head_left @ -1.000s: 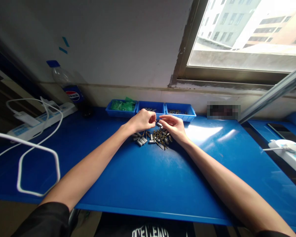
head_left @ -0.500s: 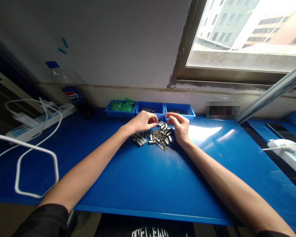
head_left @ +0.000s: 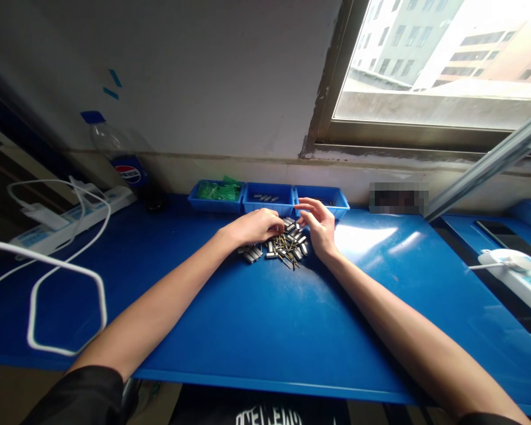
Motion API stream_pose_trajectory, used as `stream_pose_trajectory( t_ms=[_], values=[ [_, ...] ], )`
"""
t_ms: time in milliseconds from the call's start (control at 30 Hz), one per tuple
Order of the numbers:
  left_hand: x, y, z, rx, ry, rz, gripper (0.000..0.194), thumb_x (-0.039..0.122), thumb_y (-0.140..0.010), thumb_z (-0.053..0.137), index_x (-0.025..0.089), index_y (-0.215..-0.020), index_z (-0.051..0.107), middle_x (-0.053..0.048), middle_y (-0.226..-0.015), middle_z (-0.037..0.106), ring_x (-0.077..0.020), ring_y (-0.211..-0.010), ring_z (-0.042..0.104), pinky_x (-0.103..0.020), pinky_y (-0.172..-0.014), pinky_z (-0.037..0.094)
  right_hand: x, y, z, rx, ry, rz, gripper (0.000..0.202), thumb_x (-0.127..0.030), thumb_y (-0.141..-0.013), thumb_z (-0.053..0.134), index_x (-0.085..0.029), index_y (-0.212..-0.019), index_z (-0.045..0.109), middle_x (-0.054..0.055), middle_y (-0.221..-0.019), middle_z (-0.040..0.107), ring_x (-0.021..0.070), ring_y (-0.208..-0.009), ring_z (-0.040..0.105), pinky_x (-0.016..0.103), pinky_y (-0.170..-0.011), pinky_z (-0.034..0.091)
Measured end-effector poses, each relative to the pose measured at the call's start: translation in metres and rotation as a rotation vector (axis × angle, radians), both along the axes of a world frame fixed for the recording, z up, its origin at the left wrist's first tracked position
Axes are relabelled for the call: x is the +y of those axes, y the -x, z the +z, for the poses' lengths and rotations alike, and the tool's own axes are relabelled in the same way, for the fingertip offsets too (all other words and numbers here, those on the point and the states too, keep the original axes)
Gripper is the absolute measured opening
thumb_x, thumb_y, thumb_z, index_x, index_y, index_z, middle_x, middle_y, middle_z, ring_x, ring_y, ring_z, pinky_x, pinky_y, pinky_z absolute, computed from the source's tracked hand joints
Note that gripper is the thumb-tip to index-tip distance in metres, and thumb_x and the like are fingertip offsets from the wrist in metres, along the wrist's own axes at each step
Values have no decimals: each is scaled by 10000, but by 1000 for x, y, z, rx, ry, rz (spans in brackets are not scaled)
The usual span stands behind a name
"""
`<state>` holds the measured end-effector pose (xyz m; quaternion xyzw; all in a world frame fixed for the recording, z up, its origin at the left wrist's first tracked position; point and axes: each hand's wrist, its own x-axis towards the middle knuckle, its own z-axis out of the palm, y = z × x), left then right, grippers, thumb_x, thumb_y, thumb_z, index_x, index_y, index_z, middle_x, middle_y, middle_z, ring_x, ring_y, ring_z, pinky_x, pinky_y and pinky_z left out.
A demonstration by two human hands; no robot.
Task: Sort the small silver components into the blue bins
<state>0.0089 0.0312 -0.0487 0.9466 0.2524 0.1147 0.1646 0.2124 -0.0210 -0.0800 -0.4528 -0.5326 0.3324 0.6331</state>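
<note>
A loose pile of small silver-and-black metal pieces and thin brass-coloured pins lies on the blue table. My left hand is over the pile's upper left side, its fingers curled down and pressed together. What sits in those fingertips is hidden. My right hand hovers at the right of the pile with thumb and fingers apart, nothing visible between them. Behind the hands are three blue bins: the left bin has green plastic pieces, the middle bin a few metal pieces, and the right bin is partly covered by my right hand.
A cola bottle stands at the back left, beside a white power strip with looping white cables. At the right are a metal post, a dark phone-like slab and another power strip.
My left hand has lowered onto the pile, fingers reaching down among the pieces. My right hand's fingers have spread and shifted slightly left.
</note>
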Motion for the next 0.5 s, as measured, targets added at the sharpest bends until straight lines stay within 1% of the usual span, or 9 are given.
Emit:
stream_pose_trajectory(
  t_ms=[100,200,333,433,500],
  values=[
    [-1,1,3,41,-13,33,166,99,-891,619,171,-913,767,-65,-930,702,-165,-803,664,-238,-737,490,0,-1,0,-8,14,3,323,-375,-822,657,-222,-1104,700,68,-1024,762,188,-731,655,338,-685,550],
    [0,2,5,30,7,49,156,97,-878,640,170,-913,773,-67,-942,706,-161,-802,661,-237,-743,490,0,-2,-2,-12,24,4,317,-373,-826,652,-219,-1098,706,61,-1029,765,168,-687,628,327,-667,533],
    [5,6,6,-34,46,46,133,160,-886,674,168,-926,800,-79,-946,731,-172,-820,679,-244,-750,500,2,-2,-3,6,23,18,290,-357,-824,664,-216,-1071,721,56,-1004,766,162,-662,614,324,-647,515],
    [9,9,10,-99,58,50,177,217,-929,639,161,-970,802,-85,-957,755,-180,-838,686,-253,-752,502,2,-2,-3,20,18,35,241,-351,-827,677,-214,-1016,735,43,-919,763,165,-656,613,325,-647,508],
    [9,9,14,-144,46,76,198,242,-945,623,159,-990,797,-84,-971,768,-185,-856,692,-261,-768,504,2,-2,-2,16,28,50,224,-364,-829,692,-216,-990,741,30,-852,759,170,-665,618,326,-662,511]
  ],
)
